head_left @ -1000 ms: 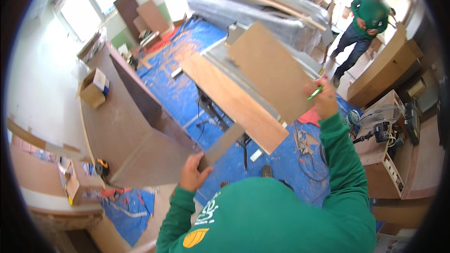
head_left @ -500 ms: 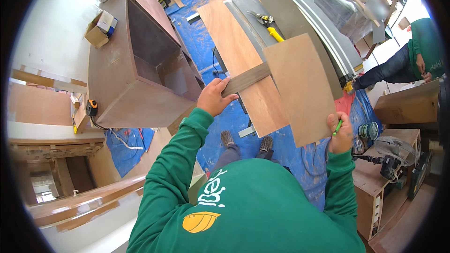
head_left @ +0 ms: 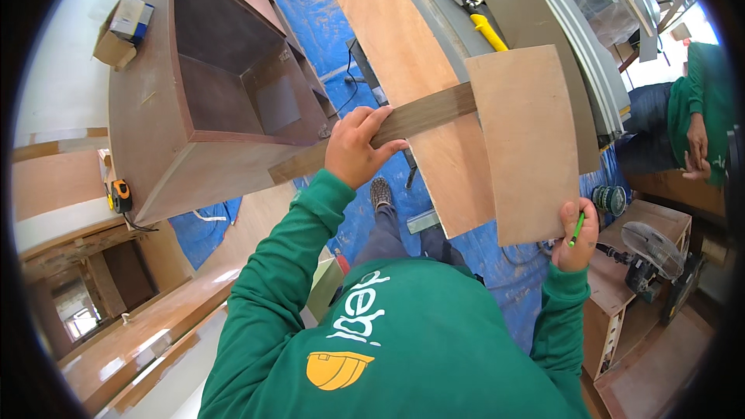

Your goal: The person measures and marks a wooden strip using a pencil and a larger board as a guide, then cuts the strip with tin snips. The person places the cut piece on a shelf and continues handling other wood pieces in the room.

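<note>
My left hand (head_left: 353, 147) grips a long, dark wood strip (head_left: 431, 109) that lies across a pale plywood board (head_left: 376, 27); the strip's right end meets a smaller rectangular board (head_left: 528, 147). With my right hand (head_left: 573, 256) I hold that smaller board by its lower right edge, and a green pencil (head_left: 576, 229) is in the same hand. Yellow-handled snips (head_left: 485, 27) rest just beyond on a grey surface, beside a large dark panel (head_left: 570, 112).
An open cabinet (head_left: 143, 109) with a cardboard box (head_left: 116, 39) and tape measure (head_left: 120, 194) is at left. A co-worker (head_left: 698, 97) is at right, near a fan (head_left: 652, 248) and tin (head_left: 609, 199). Blue tarp (head_left: 299, 4) covers the floor.
My view has tilted down. My left hand and strip appear higher; the smaller board has swung more upright. The co-worker appears farther toward the right edge.
</note>
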